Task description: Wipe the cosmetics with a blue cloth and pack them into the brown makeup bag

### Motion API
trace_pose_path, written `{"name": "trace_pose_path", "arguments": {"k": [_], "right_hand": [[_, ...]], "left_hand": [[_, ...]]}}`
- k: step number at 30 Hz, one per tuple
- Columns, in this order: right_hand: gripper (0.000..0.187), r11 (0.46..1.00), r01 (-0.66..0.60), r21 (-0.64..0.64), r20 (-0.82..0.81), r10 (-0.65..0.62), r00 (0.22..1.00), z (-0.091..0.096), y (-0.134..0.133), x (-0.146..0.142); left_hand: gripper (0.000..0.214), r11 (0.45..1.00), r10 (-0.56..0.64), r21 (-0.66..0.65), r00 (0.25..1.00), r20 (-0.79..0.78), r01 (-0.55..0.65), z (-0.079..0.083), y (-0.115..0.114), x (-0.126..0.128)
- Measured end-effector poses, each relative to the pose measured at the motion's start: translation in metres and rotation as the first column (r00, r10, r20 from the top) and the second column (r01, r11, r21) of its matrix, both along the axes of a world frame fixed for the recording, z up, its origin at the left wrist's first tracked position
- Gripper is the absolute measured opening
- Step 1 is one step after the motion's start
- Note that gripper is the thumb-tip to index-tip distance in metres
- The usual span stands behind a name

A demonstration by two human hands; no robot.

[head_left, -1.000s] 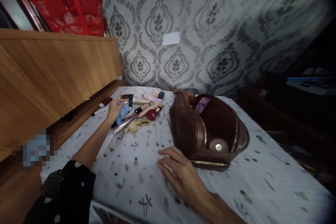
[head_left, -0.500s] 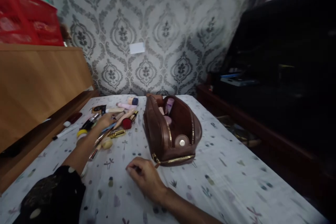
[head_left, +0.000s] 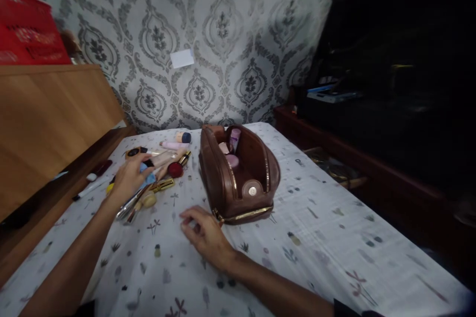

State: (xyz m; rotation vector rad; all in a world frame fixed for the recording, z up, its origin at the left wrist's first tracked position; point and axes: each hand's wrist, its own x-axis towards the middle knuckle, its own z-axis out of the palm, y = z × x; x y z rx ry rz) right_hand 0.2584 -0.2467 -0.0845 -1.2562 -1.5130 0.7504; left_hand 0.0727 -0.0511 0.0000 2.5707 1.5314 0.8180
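Note:
My left hand is over the loose make-up on the left of the patterned sheet. Its thumb and fingers close around the dark end of a pale pinkish tube, and a blue item shows just under the thumb. Makeup brushes, a round beige sponge-like piece, a gold tube and a dark red round item lie close by. My right hand rests on the sheet, fingers loosely curved and apart, holding nothing. Just beyond it, a brown cosmetic bag stands unzipped with several items inside.
A lilac tube and a dark-capped jar lie at the back. A white stick with a dark tip is at the left edge. A wooden panel borders the left, with a red box above; dark furniture borders the right.
My left hand has shifted slightly left and closed around the pale tube's dark end. My right hand stays beside the bag. The camera view has shifted somewhat.

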Motion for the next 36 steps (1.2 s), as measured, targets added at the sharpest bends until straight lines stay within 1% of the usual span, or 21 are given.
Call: {"name": "trace_pose_path", "arguments": {"k": [2, 4, 7, 8, 10, 12, 13, 14, 16, 18, 19, 20, 21, 22, 24, 26, 27, 28, 30, 33, 36], "right_hand": [[0.040, 0.994, 0.044, 0.097, 0.084, -0.052, 0.995, 0.000, 0.000, 0.000], [0.054, 0.973, 0.084, 0.213, 0.193, -0.127, 0.973, 0.002, 0.002, -0.003], [0.061, 0.955, 0.099, 0.281, 0.359, -0.200, 0.912, 0.010, 0.010, -0.009], [0.061, 0.963, 0.092, 0.254, 0.404, -0.192, 0.894, 0.012, 0.013, -0.010], [0.055, 0.991, 0.048, 0.124, 0.448, -0.099, 0.889, 0.016, 0.021, -0.012], [0.042, 1.000, 0.004, -0.015, 0.407, 0.002, 0.913, 0.017, 0.027, -0.013], [0.036, 0.998, 0.005, -0.062, 0.368, 0.018, 0.930, 0.017, 0.030, -0.013], [0.031, 0.995, 0.024, -0.092, 0.326, 0.008, 0.945, 0.016, 0.031, -0.013], [0.025, 0.988, 0.101, -0.120, 0.265, -0.067, 0.962, 0.015, 0.032, -0.014], [0.023, 0.978, 0.163, -0.133, 0.249, -0.126, 0.960, 0.014, 0.032, -0.016], [0.022, 0.975, 0.180, -0.129, 0.256, -0.143, 0.956, 0.014, 0.031, -0.016], [0.021, 0.974, 0.192, -0.118, 0.269, -0.155, 0.951, 0.014, 0.031, -0.017], [0.021, 0.976, 0.195, -0.101, 0.283, -0.159, 0.946, 0.013, 0.031, -0.018], [0.022, 0.978, 0.191, -0.086, 0.300, -0.157, 0.941, 0.013, 0.032, -0.019], [0.021, 0.978, 0.195, -0.073, 0.347, -0.159, 0.924, 0.011, 0.033, -0.020], [0.018, 0.970, 0.225, -0.087, 0.396, -0.173, 0.902, 0.009, 0.033, -0.020], [0.017, 0.966, 0.242, -0.095, 0.408, -0.184, 0.894, 0.008, 0.033, -0.020], [0.016, 0.963, 0.251, -0.097, 0.408, -0.192, 0.893, 0.008, 0.032, -0.020], [0.017, 0.967, 0.241, -0.082, 0.376, -0.194, 0.906, 0.008, 0.031, -0.019], [0.020, 0.974, 0.212, -0.076, 0.321, -0.178, 0.930, 0.011, 0.028, -0.019], [0.018, 0.975, 0.197, -0.103, 0.222, -0.170, 0.960, 0.014, 0.027, -0.018]], "left_hand": [[0.042, 0.974, -0.163, -0.142, 0.982, 0.096, 0.175, 0.005, -0.020, -0.002], [0.039, 0.916, -0.285, -0.250, 0.948, 0.140, 0.313, 0.007, -0.039, -0.002], [0.035, 0.845, -0.391, -0.344, 0.911, 0.128, 0.411, 0.008, -0.064, 0.000], [0.035, 0.823, -0.413, -0.371, 0.901, 0.130, 0.430, 0.008, -0.070, 0.001], [0.036, 0.778, -0.441, -0.423, 0.883, 0.160, 0.465, 0.006, -0.078, 0.002], [0.034, 0.745, -0.442, -0.445, 0.867, 0.230, 0.497, 0.000, -0.080, 0.004], [0.033, 0.742, -0.421, -0.435, 0.860, 0.289, 0.510, -0.004, -0.079, 0.004], [0.031, 0.760, -0.378, -0.406, 0.853, 0.360, 0.507, -0.009, -0.078, 0.004], [0.025, 0.849, -0.208, -0.330, 0.836, 0.508, 0.412, -0.020, -0.075, 0.003], [0.023, 0.945, -0.004, -0.259, 0.798, 0.603, 0.201, -0.029, -0.075, 0.001], [0.024, 0.971, 0.061, -0.216, 0.777, 0.627, 0.098, -0.031, -0.077, 0.001], [0.024, 0.987, 0.079, -0.159, 0.769, 0.635, 0.029, -0.033, -0.081, 0.002], [0.023, 0.996, 0.047, -0.084, 0.778, 0.626, 0.008, -0.034, -0.086, 0.004], [0.021, 0.999, -0.031, -0.003, 0.806, 0.591, 0.040, -0.035, -0.092, 0.007], [0.018, 0.965, -0.263, 0.113, 0.871, 0.415, 0.238, -0.035, -0.104, 0.016], [0.018, 0.902, -0.432, 0.090, 0.889, 0.153, 0.423, -0.037, -0.111, 0.027], [0.019, 0.887, -0.461, 0.052, 0.886, 0.051, 0.458, -0.038, -0.112, 0.031], [0.021, 0.890, -0.455, 0.024, 0.891, -0.010, 0.455, -0.040, -0.111, 0.033], [0.022, 0.922, -0.386, 0.012, 0.922, -0.002, 0.386, -0.042, -0.104, 0.032], [0.023, 0.953, -0.297, -0.002, 0.937, 0.183, 0.302, -0.046, -0.090, 0.021], [0.029, 0.962, -0.198, -0.093, 0.886, 0.419, 0.258, -0.048, -0.082, 0.010]]}}
